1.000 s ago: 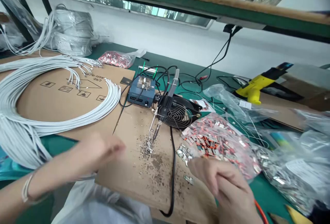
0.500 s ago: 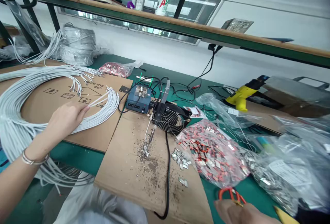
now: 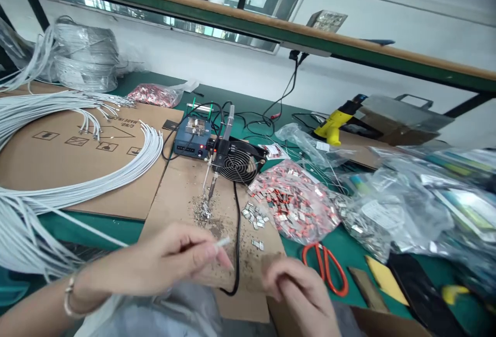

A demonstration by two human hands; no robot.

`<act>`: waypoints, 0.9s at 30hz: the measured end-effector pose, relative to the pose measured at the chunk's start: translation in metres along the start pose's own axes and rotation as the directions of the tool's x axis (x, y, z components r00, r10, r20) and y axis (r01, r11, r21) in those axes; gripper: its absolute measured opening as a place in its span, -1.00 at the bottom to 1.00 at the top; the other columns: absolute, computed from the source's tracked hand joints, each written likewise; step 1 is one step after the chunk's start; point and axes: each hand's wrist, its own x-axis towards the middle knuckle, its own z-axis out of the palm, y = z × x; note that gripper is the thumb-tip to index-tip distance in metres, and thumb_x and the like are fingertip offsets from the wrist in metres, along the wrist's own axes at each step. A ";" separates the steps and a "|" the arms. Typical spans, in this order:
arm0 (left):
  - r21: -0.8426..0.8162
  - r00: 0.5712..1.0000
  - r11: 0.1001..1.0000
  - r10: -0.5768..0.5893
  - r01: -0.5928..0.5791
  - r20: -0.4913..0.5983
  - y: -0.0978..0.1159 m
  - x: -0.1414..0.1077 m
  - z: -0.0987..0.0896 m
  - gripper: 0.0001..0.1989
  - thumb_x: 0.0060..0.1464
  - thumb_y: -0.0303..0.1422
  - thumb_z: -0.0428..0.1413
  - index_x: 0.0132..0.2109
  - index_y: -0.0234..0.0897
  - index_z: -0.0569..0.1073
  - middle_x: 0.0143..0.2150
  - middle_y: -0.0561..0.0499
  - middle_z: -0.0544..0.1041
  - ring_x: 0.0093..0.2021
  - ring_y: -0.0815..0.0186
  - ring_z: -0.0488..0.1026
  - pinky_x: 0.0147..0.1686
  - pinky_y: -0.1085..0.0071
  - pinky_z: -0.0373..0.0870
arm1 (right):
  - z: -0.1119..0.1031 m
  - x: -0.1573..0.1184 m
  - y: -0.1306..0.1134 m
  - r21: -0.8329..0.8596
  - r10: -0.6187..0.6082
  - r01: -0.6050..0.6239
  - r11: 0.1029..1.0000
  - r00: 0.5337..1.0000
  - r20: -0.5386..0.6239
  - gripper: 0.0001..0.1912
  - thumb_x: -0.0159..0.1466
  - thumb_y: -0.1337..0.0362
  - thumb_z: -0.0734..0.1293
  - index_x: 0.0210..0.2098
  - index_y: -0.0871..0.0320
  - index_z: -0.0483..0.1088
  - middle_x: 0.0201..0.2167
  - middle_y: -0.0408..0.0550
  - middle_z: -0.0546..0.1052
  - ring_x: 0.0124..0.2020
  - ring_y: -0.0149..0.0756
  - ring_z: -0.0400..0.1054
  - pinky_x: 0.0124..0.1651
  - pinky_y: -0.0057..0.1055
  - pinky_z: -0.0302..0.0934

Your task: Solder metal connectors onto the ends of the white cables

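Note:
My left hand [image 3: 174, 259] is closed on a white cable [image 3: 222, 243], whose short end sticks out past the fingertips over the cardboard. Behind that hand the cable runs back to a thick bundle of white cables [image 3: 96, 195] on the left. My right hand [image 3: 304, 293] is closed, its fingers curled and blurred, just right of the cardboard's lower part; what they hold, if anything, is hidden. Orange-handled scissors [image 3: 325, 267] lie on the green table beside it. Small metal connector pieces [image 3: 254, 215] are scattered on the cardboard [image 3: 170, 192] ahead of both hands.
A soldering iron [image 3: 219, 164] stands slanted, tip down, above solder bits, beside a blue soldering station [image 3: 191, 140] and a round fan [image 3: 238, 165]. A bag of red-and-silver parts [image 3: 296, 202] lies to the right. A yellow heat gun [image 3: 331, 126] sits farther back. A black cord [image 3: 237, 233] crosses the cardboard.
My left hand has moved right and toward me, drawing one cable from the bundle. My right hand has left the scissors and moved left. The view has shifted.

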 end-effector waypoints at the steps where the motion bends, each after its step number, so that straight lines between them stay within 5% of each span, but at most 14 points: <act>1: -0.056 0.999 0.998 -0.014 0.016 0.040 -0.004 0.004 0.011 -0.59 0.23 -0.16 -0.13 -0.16 -0.32 0.51 -0.51 0.08 0.21 -0.55 0.51 0.07 -0.58 0.59 0.04 | 0.009 0.005 -0.003 0.036 0.009 -0.009 0.999 1.000 0.011 -0.74 0.32 0.27 0.12 -0.36 0.13 0.40 -0.57 -0.06 0.35 -0.54 -0.36 0.22 -0.50 -0.46 0.06; 5: -0.266 0.994 0.959 -0.110 0.102 -0.015 -0.029 0.009 0.033 -0.60 0.12 -0.09 0.01 -0.24 -0.38 0.48 -0.42 0.06 0.23 -0.61 0.56 0.17 -0.65 0.60 0.14 | 0.037 0.021 -0.013 0.089 0.007 -0.010 0.996 1.000 0.026 -0.83 0.25 0.29 0.24 -0.21 0.17 0.42 -0.43 -0.01 0.41 -0.42 -0.35 0.29 -0.38 -0.45 0.19; 10: -0.358 0.965 0.905 -0.260 0.231 -0.036 -0.047 0.003 0.036 -0.65 0.01 -0.12 0.13 -0.37 -0.39 0.38 -0.63 0.11 0.27 -0.62 0.50 0.23 -0.58 0.57 0.26 | 0.054 0.027 -0.016 0.044 0.005 -0.007 0.999 0.999 0.050 -0.87 0.18 0.26 0.33 -0.35 0.21 0.46 -0.56 -0.09 0.33 -0.51 -0.42 0.17 -0.46 -0.47 0.08; 17: -0.199 0.981 0.972 -0.153 0.128 -0.120 -0.051 -0.003 0.038 -0.69 0.08 -0.16 0.09 -0.35 -0.38 0.41 -0.48 0.06 0.32 -0.54 0.48 0.31 -0.53 0.55 0.28 | 0.056 0.027 -0.017 0.120 0.016 -0.021 0.993 0.999 0.036 -0.86 0.15 0.29 0.35 -0.44 0.26 0.45 -0.60 -0.08 0.35 -0.54 -0.43 0.18 -0.49 -0.47 0.05; 27: -0.386 0.983 0.908 -0.185 0.164 -0.016 -0.054 -0.003 0.034 -0.71 0.09 -0.19 0.08 -0.36 -0.38 0.39 -0.61 0.09 0.31 -0.60 0.50 0.25 -0.56 0.58 0.26 | 0.058 0.027 -0.015 0.147 -0.096 0.093 0.985 0.995 0.018 -0.88 0.15 0.41 0.31 -0.38 0.26 0.51 -0.57 0.00 0.44 -0.54 -0.40 0.28 -0.50 -0.47 0.12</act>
